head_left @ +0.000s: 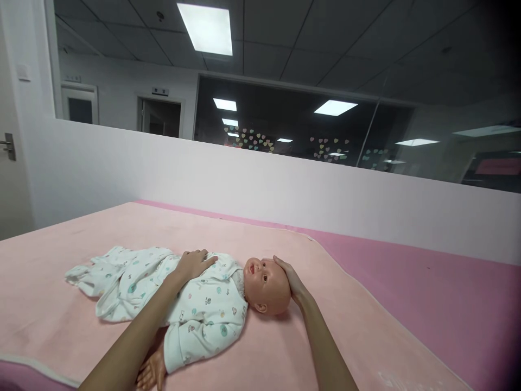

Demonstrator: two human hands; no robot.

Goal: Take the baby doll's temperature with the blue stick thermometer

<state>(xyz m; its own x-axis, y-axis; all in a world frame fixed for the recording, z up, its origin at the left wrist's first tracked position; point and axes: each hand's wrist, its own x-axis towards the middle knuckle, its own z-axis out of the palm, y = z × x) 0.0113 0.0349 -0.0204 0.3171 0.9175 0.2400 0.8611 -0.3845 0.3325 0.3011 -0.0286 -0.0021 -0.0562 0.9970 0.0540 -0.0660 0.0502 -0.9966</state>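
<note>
A baby doll (266, 288) lies on its back on a pink mat, its bald head toward the right. It wears a white printed romper (207, 304) whose legs stretch away to the left. My left hand (195, 265) rests flat on the doll's chest, fingers spread over the cloth. Against the crown of the doll's head lies my right hand (290, 276), its fingers stretched along the far side; part of this hand is hidden behind the head. One doll hand (152, 371) pokes out of the near sleeve, beside my left forearm.
The pale pink mat (350, 331) lies over a darker pink surface (439, 293) that shows at the right and back. A low white wall (260, 179) with a large window (309, 108) above runs behind. A door handle (8, 146) is at far left.
</note>
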